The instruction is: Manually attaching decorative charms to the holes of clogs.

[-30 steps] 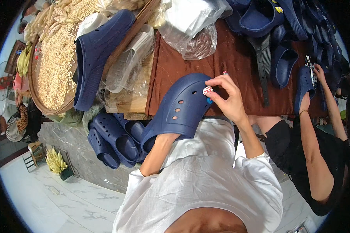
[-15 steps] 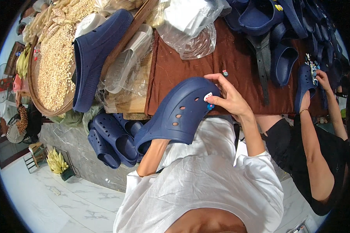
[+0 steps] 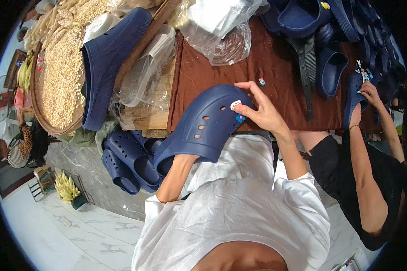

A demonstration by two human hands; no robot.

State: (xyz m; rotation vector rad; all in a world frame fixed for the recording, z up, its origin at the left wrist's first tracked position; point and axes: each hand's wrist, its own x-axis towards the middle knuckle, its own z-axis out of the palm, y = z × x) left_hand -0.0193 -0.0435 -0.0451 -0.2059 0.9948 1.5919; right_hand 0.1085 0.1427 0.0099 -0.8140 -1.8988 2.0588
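Observation:
A navy clog (image 3: 192, 122) with round holes is held up in front of my chest, its toe toward the upper right. My left hand (image 3: 181, 168) reaches inside through the heel opening and holds it from within; its fingers are hidden. My right hand (image 3: 261, 106) is closed round the toe, thumb pressed beside a white shoe charm (image 3: 235, 105) and fingers over the far edge. Just below that charm a blue flower charm (image 3: 240, 118) sits on the clog. Another small round charm (image 3: 262, 82) lies on the brown cloth (image 3: 276, 58).
Navy clogs (image 3: 135, 156) hang or lie below the table edge, and more (image 3: 332, 72) are piled far right. One clog (image 3: 113, 67) leans by a basket of grain (image 3: 61, 86). Plastic bags (image 3: 226, 27) lie at the back. A co-worker's hands (image 3: 368, 97) hold another clog on the right.
The clog and both my hands have shifted slightly left and up in the picture. My right thumb stays at the white charm. The co-worker's upper hand has moved slightly toward their clog.

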